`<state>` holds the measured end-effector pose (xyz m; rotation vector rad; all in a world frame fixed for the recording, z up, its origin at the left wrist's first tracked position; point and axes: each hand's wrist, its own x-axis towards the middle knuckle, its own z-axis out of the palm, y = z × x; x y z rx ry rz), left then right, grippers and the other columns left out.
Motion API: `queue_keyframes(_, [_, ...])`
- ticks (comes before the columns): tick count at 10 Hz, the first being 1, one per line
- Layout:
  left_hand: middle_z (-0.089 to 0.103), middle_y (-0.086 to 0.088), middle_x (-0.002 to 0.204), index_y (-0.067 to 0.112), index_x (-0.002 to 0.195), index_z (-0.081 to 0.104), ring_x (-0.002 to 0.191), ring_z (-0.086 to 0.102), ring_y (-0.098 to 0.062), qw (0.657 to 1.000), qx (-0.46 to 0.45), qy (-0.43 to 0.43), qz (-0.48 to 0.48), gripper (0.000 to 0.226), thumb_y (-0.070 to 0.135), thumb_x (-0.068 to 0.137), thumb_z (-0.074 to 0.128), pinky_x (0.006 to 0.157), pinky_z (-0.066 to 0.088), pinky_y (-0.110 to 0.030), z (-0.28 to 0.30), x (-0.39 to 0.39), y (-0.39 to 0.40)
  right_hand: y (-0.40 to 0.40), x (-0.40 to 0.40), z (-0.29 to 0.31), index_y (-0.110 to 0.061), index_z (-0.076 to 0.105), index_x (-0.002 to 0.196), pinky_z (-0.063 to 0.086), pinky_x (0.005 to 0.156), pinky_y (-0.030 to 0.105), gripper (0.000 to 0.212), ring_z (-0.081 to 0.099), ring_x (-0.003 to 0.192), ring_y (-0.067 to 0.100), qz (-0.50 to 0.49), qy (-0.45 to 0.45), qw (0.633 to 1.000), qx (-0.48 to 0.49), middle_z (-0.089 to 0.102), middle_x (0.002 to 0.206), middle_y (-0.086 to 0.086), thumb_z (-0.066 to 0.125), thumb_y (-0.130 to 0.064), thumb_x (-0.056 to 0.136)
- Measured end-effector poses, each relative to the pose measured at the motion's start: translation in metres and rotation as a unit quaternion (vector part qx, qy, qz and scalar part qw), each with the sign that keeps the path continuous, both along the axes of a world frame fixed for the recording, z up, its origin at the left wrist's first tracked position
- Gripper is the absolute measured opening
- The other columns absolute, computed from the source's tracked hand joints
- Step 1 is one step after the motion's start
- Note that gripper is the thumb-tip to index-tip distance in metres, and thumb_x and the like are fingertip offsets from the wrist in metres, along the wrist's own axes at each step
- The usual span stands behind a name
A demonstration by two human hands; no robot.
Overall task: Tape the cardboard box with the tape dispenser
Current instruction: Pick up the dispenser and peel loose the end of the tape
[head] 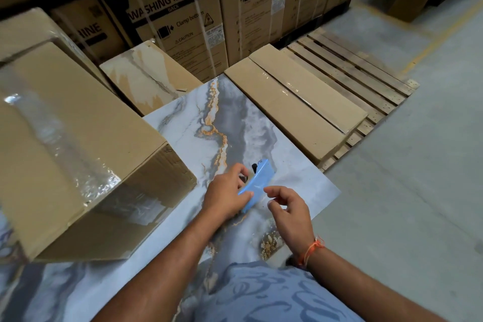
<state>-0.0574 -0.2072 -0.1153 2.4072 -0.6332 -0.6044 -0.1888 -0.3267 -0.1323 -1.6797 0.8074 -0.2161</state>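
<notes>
A large brown cardboard box (78,154), its top seam covered with shiny clear tape, sits on the left of a marble-patterned grey and white table (295,165). To its right, the left hand (226,195) grips a light blue plastic tape dispenser (257,183), fingers wrapped around its near end, the tool tilted just above the table. The right hand (287,208) hovers just beside it, fingers loosely curled and holding nothing. An orange thread bracelet (311,249) circles the right wrist. A flat taped cardboard box (295,102) lies on a wooden pallet (366,73) beyond.
</notes>
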Motion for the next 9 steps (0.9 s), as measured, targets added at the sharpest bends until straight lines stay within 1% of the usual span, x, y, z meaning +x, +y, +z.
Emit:
queue_keyframes(1, [0.067,0.008,0.085,0.031,0.099,0.050,0.076,0.063,-0.018,0.998,0.030,-0.063,-0.009,0.031,0.027,0.076,0.071,0.064,0.052,-0.035,-0.008,-0.019,-0.002,-0.013,-0.003,-0.002,-0.028,0.071,0.103,0.048,0.073,0.017,0.032,0.063,0.088,0.000,0.031,0.000,0.999,-0.022,0.069,0.106,-0.008,0.060,-0.002,0.087])
queue_keyframes(2, [0.066,0.005,0.088,0.030,0.098,0.050,0.079,0.063,-0.023,0.995,0.044,-0.088,-0.002,0.031,0.026,0.078,0.072,0.066,0.053,-0.040,-0.022,-0.036,-0.005,-0.030,-0.007,-0.006,-0.023,0.071,0.106,0.046,0.071,0.013,0.033,0.063,0.087,0.002,0.061,0.004,0.997,-0.039,0.070,0.107,-0.003,0.059,0.001,0.086])
queue_keyframes(3, [0.068,0.001,0.091,0.028,0.097,0.049,0.079,0.064,-0.027,0.991,0.063,-0.117,0.014,0.032,0.026,0.080,0.075,0.067,0.054,-0.043,-0.034,-0.053,-0.011,-0.048,-0.015,-0.009,-0.021,0.071,0.109,0.046,0.069,0.009,0.033,0.062,0.086,0.002,0.093,0.019,0.995,-0.043,0.069,0.105,-0.002,0.059,0.000,0.087])
queue_keyframes(4, [0.067,0.001,0.089,0.032,0.095,0.042,0.077,0.063,-0.027,0.986,0.090,-0.141,0.024,0.039,0.028,0.081,0.078,0.066,0.054,-0.042,-0.045,-0.068,-0.016,-0.064,-0.027,-0.013,-0.020,0.073,0.107,0.045,0.071,0.008,0.034,0.062,0.083,0.003,0.120,0.025,0.991,-0.053,0.070,0.103,0.000,0.058,0.000,0.085])
queue_keyframes(5, [0.067,-0.001,0.093,0.030,0.101,0.045,0.081,0.065,-0.027,0.980,0.126,-0.145,0.052,0.037,0.028,0.084,0.078,0.071,0.057,-0.044,-0.044,-0.080,-0.023,-0.077,-0.041,-0.015,-0.019,0.074,0.107,0.046,0.070,0.011,0.034,0.062,0.080,0.004,0.149,0.031,0.987,-0.052,0.071,0.101,0.001,0.058,0.000,0.084])
queue_keyframes(6, [0.069,-0.005,0.101,0.026,0.113,0.047,0.088,0.067,-0.029,0.974,0.144,-0.159,0.071,0.039,0.028,0.087,0.076,0.075,0.058,-0.043,-0.039,-0.091,-0.029,-0.088,-0.055,-0.017,-0.019,0.075,0.106,0.048,0.072,0.015,0.033,0.063,0.081,0.008,0.184,0.028,0.981,-0.060,0.072,0.099,0.002,0.060,0.000,0.084])
queue_keyframes(7, [0.067,-0.008,0.115,0.019,0.124,0.052,0.102,0.065,-0.029,0.969,0.141,-0.180,0.096,0.046,0.025,0.086,0.077,0.083,0.054,-0.041,-0.029,-0.107,-0.033,-0.097,-0.067,-0.016,-0.019,0.075,0.105,0.048,0.073,0.017,0.032,0.064,0.081,0.010,0.207,0.023,0.975,-0.070,0.072,0.098,0.002,0.061,0.000,0.084])
queue_keyframes(8, [0.063,-0.008,0.124,0.016,0.131,0.053,0.112,0.059,-0.026,0.964,0.137,-0.191,0.122,0.047,0.026,0.089,0.073,0.093,0.050,-0.040,-0.022,-0.129,-0.031,-0.101,-0.077,-0.018,-0.019,0.074,0.105,0.048,0.073,0.017,0.031,0.064,0.082,0.012,0.232,0.012,0.970,-0.075,0.072,0.097,0.002,0.061,0.000,0.084])
queue_keyframes(9, [0.062,-0.007,0.128,0.018,0.135,0.052,0.115,0.056,-0.027,0.964,0.130,-0.191,0.132,0.048,0.027,0.091,0.069,0.096,0.049,-0.041,-0.012,-0.148,-0.027,-0.098,-0.080,-0.014,-0.019,0.073,0.106,0.044,0.071,0.011,0.030,0.063,0.083,0.011,0.247,0.005,0.966,-0.072,0.072,0.098,0.002,0.062,-0.001,0.085])
